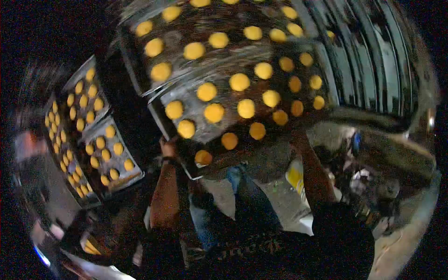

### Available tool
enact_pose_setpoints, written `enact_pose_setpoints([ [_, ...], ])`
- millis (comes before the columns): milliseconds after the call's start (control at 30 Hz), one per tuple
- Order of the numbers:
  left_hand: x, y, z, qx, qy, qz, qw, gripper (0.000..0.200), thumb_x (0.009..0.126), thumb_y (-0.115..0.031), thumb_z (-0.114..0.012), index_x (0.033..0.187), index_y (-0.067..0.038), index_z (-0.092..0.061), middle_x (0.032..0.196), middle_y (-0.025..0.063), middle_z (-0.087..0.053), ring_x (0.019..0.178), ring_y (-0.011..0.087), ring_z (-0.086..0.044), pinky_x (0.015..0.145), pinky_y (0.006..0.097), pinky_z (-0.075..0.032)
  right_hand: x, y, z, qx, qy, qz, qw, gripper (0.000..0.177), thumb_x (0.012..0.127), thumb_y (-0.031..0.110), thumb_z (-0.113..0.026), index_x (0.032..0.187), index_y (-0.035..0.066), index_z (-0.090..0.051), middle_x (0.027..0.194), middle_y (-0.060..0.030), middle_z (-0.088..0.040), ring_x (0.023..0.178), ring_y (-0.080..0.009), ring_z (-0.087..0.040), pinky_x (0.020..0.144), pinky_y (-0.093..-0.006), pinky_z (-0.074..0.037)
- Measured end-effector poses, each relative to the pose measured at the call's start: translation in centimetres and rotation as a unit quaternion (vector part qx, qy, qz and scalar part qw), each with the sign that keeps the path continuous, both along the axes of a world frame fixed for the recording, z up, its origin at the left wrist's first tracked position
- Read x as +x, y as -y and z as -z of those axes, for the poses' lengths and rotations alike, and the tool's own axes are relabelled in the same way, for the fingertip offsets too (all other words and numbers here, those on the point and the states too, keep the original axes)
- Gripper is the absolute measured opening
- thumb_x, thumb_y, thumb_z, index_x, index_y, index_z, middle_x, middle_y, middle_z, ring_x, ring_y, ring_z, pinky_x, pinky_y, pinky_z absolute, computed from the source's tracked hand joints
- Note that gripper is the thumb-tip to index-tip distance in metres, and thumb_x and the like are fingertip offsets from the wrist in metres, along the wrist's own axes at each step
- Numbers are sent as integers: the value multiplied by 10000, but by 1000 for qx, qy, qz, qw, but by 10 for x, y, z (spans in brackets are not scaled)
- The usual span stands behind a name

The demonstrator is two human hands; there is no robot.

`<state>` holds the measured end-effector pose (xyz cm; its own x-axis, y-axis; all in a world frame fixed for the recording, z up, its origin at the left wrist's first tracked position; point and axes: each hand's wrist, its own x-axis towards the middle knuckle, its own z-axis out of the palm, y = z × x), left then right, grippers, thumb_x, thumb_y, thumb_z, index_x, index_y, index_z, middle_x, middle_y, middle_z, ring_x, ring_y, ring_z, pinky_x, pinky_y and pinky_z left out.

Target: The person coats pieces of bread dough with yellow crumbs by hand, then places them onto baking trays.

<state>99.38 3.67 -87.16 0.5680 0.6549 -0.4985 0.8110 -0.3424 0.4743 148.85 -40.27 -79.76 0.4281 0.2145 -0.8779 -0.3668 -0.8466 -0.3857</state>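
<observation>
A dark metal tray [224, 99] with several round yellow pieces spreads out in front of me, tilted in the view. My left hand [168, 148] is closed on its left edge, near the front corner. On the other side, my right hand [298, 136] is at the tray's front right edge; its fingers are hidden in shadow and blur. Just beyond lies a second tray [179, 39] with similar yellow pieces, its edge against or very close to the nearer tray.
More trays [122, 184] of yellow pieces are stacked or set side by side at the left. Long metal channels or slats [389, 70] run along the upper right. A yellow and white packet [295, 176] lies below my right forearm, with blurred clutter farther right.
</observation>
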Motion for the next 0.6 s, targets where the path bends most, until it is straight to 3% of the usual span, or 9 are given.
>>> enact_pose_setpoints([
  [100, 51, 37, -29, -94, 11, -170, 981, 289, 844, -150, -480, 1105, -58, -564, 1036, 146, -626, 925, 257, -585, 917, 452, -364, -17, -21, -43, 48, -144, -26, 988, 407, 821, 329, -596, 1110, 45, -560, 987, -92, -606, 853, -224, -602, 772, -374, -491],
  [267, 122, 100, -88, -120, -5, -269, 955, 406, 832, -268, -521, 1156, -24, -516, 1023, 161, -624, 932, 280, -583, 834, 423, -417, -99, -64, -110, 64, -339, -61, 937, 432, 815, 360, -606, 1108, 46, -558, 984, -92, -608, 861, -224, -606, 778, -374, -496],
  [367, 80, 113, -131, -95, 10, -339, 936, 497, 824, -339, -545, 1187, -4, -487, 1015, 171, -622, 935, 294, -582, 783, 406, -449, -157, -130, -120, 87, -425, -92, 896, 448, 812, 378, -612, 1107, 46, -557, 982, -93, -609, 865, -223, -608, 781, -374, -499],
  [433, 38, 82, -160, -64, 56, -403, 911, 520, 795, -357, -568, 1184, -20, -491, 1003, 189, -628, 955, 323, -589, 807, 418, -452, -190, -189, -112, 139, -502, -72, 850, 458, 809, 390, -616, 1107, 47, -556, 981, -93, -609, 868, -223, -610, 784, -374, -501],
  [467, 33, 50, -202, -53, 44, -496, 866, 540, 783, -371, -574, 1197, -36, -486, 990, 199, -631, 957, 339, -590, 814, 424, -451, -199, -227, -105, 180, -576, -26, 797, 426, 811, 373, -624, 1077, 45, -564, 940, -85, -612, 849, -217, -607, 788, -376, -500],
  [500, 25, 22, -230, -44, 35, -584, 810, 560, 771, -385, -580, 1211, -53, -481, 977, 210, -634, 960, 356, -592, 822, 431, -451, -208, -269, -105, 191, -523, -106, 824, 379, 824, 341, -617, 1054, 45, -562, 905, -73, -604, 823, -203, -603, 758, -359, -503],
  [533, 14, 7, -227, 39, 24, -625, 779, 496, 767, -398, -584, 1145, -82, -534, 933, 225, -634, 923, 385, -595, 817, 448, -451, -214, -298, -111, 196, -480, -150, 842, 343, 830, 311, -609, 1039, 44, -559, 887, -66, -598, 795, -191, -598, 721, -343, -496],
  [567, -10, -20, -237, 4, -18, -644, 765, 440, 766, -399, -586, 1065, -76, -570, 931, 228, -628, 927, 401, -583, 806, 449, -453, -218, -328, -112, 211, -443, -178, 853, 307, 836, 281, -601, 1024, 43, -556, 868, -58, -592, 768, -179, -593, 684, -326, -488],
  [600, -27, -39, -245, 57, 48, -679, 730, 440, 765, -377, -593, 1064, -55, -570, 942, 235, -624, 935, 393, -581, 814, 441, -449, -219, -357, -111, 235, -417, -205, 854, 271, 842, 251, -594, 1010, 42, -553, 849, -51, -586, 741, -167, -588, 647, -310, -481],
])
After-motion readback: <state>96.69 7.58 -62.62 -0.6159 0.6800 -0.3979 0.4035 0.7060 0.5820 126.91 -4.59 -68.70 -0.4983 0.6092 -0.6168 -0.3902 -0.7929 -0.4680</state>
